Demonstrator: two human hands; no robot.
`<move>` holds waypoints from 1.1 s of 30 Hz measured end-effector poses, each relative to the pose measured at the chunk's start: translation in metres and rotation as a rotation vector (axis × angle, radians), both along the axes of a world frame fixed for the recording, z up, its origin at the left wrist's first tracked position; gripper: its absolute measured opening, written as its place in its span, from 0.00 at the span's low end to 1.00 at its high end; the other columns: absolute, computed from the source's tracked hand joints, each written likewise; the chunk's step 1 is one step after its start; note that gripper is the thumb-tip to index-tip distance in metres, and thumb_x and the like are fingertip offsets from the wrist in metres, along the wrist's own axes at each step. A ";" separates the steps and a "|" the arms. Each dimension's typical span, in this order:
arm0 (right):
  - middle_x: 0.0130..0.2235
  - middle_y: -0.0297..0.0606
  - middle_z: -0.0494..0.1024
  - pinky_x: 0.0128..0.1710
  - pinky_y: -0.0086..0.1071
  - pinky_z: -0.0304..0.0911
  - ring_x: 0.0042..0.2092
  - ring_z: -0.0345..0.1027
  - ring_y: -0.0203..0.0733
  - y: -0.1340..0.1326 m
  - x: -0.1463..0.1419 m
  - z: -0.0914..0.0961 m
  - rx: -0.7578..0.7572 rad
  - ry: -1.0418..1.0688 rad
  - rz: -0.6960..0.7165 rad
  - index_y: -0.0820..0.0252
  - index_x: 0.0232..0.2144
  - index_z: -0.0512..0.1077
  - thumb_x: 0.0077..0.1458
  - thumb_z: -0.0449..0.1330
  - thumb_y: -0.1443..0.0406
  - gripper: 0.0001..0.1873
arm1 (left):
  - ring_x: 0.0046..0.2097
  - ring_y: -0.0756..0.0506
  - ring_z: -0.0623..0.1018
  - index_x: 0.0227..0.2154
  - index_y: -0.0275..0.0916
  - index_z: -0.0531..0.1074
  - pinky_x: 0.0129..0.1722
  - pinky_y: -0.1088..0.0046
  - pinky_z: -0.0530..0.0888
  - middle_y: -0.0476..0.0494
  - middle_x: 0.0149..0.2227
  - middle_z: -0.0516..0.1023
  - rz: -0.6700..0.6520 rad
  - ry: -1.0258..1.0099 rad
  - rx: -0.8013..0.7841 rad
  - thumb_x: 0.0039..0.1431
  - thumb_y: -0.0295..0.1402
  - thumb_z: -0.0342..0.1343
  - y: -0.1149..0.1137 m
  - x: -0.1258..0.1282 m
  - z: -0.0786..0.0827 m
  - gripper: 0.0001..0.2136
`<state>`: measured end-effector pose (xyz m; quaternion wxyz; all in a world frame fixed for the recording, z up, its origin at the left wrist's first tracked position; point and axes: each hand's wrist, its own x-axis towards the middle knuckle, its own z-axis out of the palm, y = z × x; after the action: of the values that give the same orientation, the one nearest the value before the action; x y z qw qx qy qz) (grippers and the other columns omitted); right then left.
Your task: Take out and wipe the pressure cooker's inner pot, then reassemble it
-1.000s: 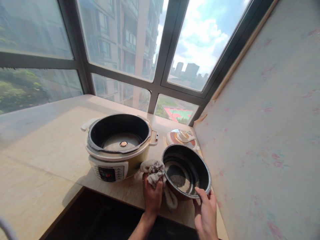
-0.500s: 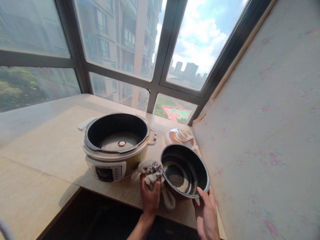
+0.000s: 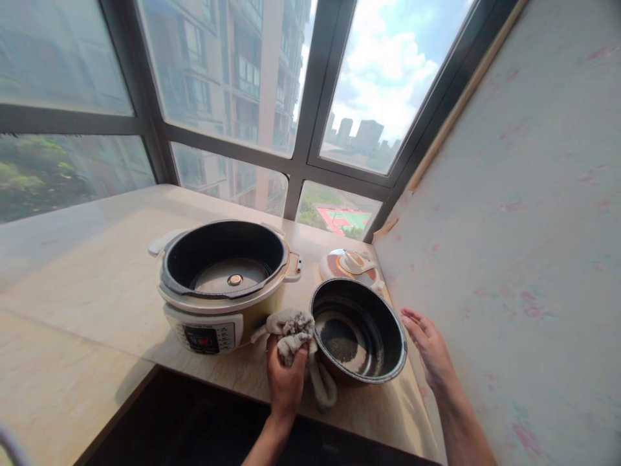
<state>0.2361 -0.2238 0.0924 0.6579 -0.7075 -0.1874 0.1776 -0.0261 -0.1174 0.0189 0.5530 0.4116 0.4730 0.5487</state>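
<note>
Head view: the control panel (image 3: 204, 338) on the front of the cream electric pressure cooker (image 3: 220, 285) carries a dark display and rows of small buttons, but the print is too small to read, and no brand shows anywhere.

The cooker stands open at centre frame on the pale stone worktop (image 3: 87, 291). Its lid (image 3: 352, 265) lies behind and to the right, near the window (image 3: 242, 84) corner. The dark inner pot (image 3: 359, 330) sits right of the cooker, close to the worktop's front edge and near the patterned wall (image 3: 509, 226) on the right. Pale residue marks its bottom.

Broad bare worktop stretches to the left of the frame. Below the front edge, a dark recess (image 3: 194, 421) fills the lower centre. A narrow strip of worktop separates pot and wall.

The left hand (image 3: 285, 382) is clenched, its fingers (image 3: 301, 353) wrapped around a bunched, soiled cloth (image 3: 294, 327) that presses against the pot's left rim. A tail of the cloth hangs down beside the pot.

The right hand (image 3: 429, 346) hovers in the strip between pot and wall, palm turned toward the pot, fingers (image 3: 412, 317) spread and holding nothing, just clear of the rim.
</note>
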 end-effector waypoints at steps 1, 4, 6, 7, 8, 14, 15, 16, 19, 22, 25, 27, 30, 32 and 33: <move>0.49 0.44 0.81 0.61 0.47 0.62 0.57 0.70 0.56 0.009 0.009 0.005 -0.041 -0.032 0.051 0.57 0.42 0.78 0.36 0.75 0.47 0.33 | 0.55 0.32 0.77 0.44 0.38 0.71 0.61 0.50 0.68 0.34 0.48 0.78 0.013 0.011 -0.012 0.44 0.43 0.66 -0.001 0.000 0.002 0.24; 0.51 0.45 0.81 0.63 0.47 0.61 0.59 0.69 0.58 0.039 0.029 0.014 -0.104 -0.033 0.248 0.57 0.42 0.79 0.33 0.77 0.48 0.34 | 0.58 0.32 0.75 0.46 0.39 0.70 0.63 0.49 0.66 0.33 0.53 0.77 0.033 0.019 -0.044 0.43 0.42 0.66 -0.002 -0.001 0.004 0.26; 0.52 0.43 0.81 0.63 0.46 0.61 0.59 0.70 0.57 0.057 0.037 0.015 -0.134 0.033 0.399 0.55 0.44 0.79 0.36 0.77 0.49 0.33 | 0.58 0.31 0.75 0.45 0.39 0.70 0.63 0.49 0.66 0.33 0.53 0.77 0.039 0.002 -0.062 0.42 0.42 0.66 -0.002 0.000 0.004 0.26; 0.53 0.42 0.81 0.62 0.46 0.62 0.58 0.71 0.56 0.066 0.039 0.014 -0.148 0.074 0.458 0.54 0.45 0.79 0.37 0.76 0.49 0.33 | 0.58 0.31 0.75 0.45 0.39 0.70 0.63 0.49 0.66 0.33 0.53 0.77 0.043 -0.007 -0.069 0.41 0.42 0.66 -0.002 0.000 0.003 0.26; 0.52 0.41 0.82 0.60 0.46 0.64 0.56 0.73 0.55 0.072 0.041 0.013 -0.162 0.117 0.499 0.54 0.47 0.79 0.39 0.76 0.49 0.32 | 0.58 0.32 0.76 0.44 0.39 0.71 0.63 0.49 0.67 0.34 0.52 0.77 0.046 -0.012 -0.076 0.40 0.41 0.67 -0.001 0.000 0.002 0.26; 0.51 0.35 0.82 0.53 0.41 0.68 0.47 0.77 0.49 0.087 0.045 0.010 -0.158 0.261 0.702 0.50 0.53 0.77 0.39 0.72 0.62 0.35 | 0.54 0.35 0.78 0.43 0.39 0.72 0.60 0.54 0.70 0.37 0.47 0.80 0.057 -0.010 -0.069 0.43 0.39 0.67 -0.001 0.003 0.002 0.23; 0.51 0.34 0.82 0.52 0.40 0.68 0.47 0.77 0.48 0.086 0.045 0.010 -0.149 0.263 0.708 0.49 0.53 0.77 0.37 0.71 0.65 0.35 | 0.54 0.35 0.78 0.43 0.39 0.72 0.60 0.55 0.71 0.38 0.46 0.80 0.064 -0.009 -0.065 0.43 0.39 0.67 0.000 0.004 0.004 0.23; 0.51 0.32 0.82 0.50 0.39 0.69 0.46 0.77 0.47 0.085 0.045 0.010 -0.145 0.267 0.696 0.48 0.52 0.78 0.36 0.69 0.67 0.35 | 0.53 0.36 0.79 0.43 0.38 0.73 0.59 0.55 0.72 0.38 0.46 0.80 0.071 -0.010 -0.061 0.43 0.38 0.67 0.000 0.006 0.005 0.22; 0.48 0.30 0.84 0.47 0.37 0.69 0.43 0.77 0.46 0.082 0.046 0.010 -0.139 0.282 0.623 0.46 0.49 0.80 0.33 0.66 0.69 0.35 | 0.50 0.37 0.80 0.43 0.38 0.73 0.57 0.57 0.73 0.39 0.44 0.80 0.092 -0.014 -0.055 0.43 0.37 0.67 0.002 0.011 0.011 0.22; 0.44 0.30 0.85 0.46 0.37 0.69 0.41 0.77 0.46 0.081 0.045 0.008 -0.125 0.294 0.555 0.48 0.46 0.81 0.30 0.66 0.70 0.33 | 0.49 0.38 0.80 0.42 0.38 0.73 0.56 0.58 0.74 0.41 0.43 0.80 0.107 -0.025 -0.048 0.43 0.36 0.67 0.004 0.014 0.013 0.21; 0.42 0.32 0.85 0.44 0.40 0.70 0.38 0.77 0.47 0.077 0.041 0.005 -0.105 0.308 0.499 0.51 0.45 0.80 0.30 0.66 0.69 0.33 | 0.49 0.38 0.80 0.43 0.38 0.73 0.56 0.58 0.74 0.40 0.44 0.80 0.101 -0.031 -0.037 0.45 0.36 0.66 0.004 0.015 0.011 0.20; 0.42 0.33 0.84 0.45 0.42 0.70 0.39 0.78 0.48 0.073 0.039 0.001 -0.086 0.305 0.470 0.52 0.46 0.79 0.32 0.67 0.67 0.33 | 0.49 0.38 0.80 0.44 0.38 0.72 0.56 0.57 0.73 0.40 0.45 0.80 0.101 -0.031 -0.028 0.46 0.37 0.65 0.003 0.015 0.009 0.21; 0.42 0.34 0.84 0.47 0.43 0.68 0.41 0.78 0.50 0.068 0.036 -0.003 -0.061 0.290 0.420 0.53 0.46 0.78 0.31 0.69 0.65 0.32 | 0.50 0.37 0.80 0.44 0.39 0.72 0.57 0.56 0.73 0.40 0.44 0.80 0.120 -0.028 -0.009 0.46 0.38 0.65 0.002 0.015 0.007 0.21; 0.42 0.34 0.84 0.47 0.43 0.68 0.42 0.77 0.50 0.065 0.035 -0.004 -0.056 0.280 0.394 0.53 0.45 0.78 0.29 0.71 0.65 0.33 | 0.50 0.37 0.79 0.44 0.39 0.72 0.57 0.56 0.73 0.41 0.43 0.80 0.129 -0.026 -0.005 0.46 0.38 0.66 0.001 0.014 0.005 0.21; 0.42 0.34 0.84 0.47 0.43 0.68 0.42 0.77 0.50 0.064 0.034 -0.004 -0.056 0.281 0.385 0.53 0.44 0.78 0.29 0.72 0.65 0.33 | 0.50 0.37 0.79 0.44 0.39 0.72 0.57 0.56 0.73 0.41 0.44 0.80 0.128 -0.026 -0.010 0.46 0.38 0.65 0.000 0.014 0.005 0.21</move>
<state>0.2705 -0.1599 0.0884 0.6116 -0.6451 -0.2204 0.4015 -0.0121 -0.1174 0.0237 0.5246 0.3707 0.4938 0.5861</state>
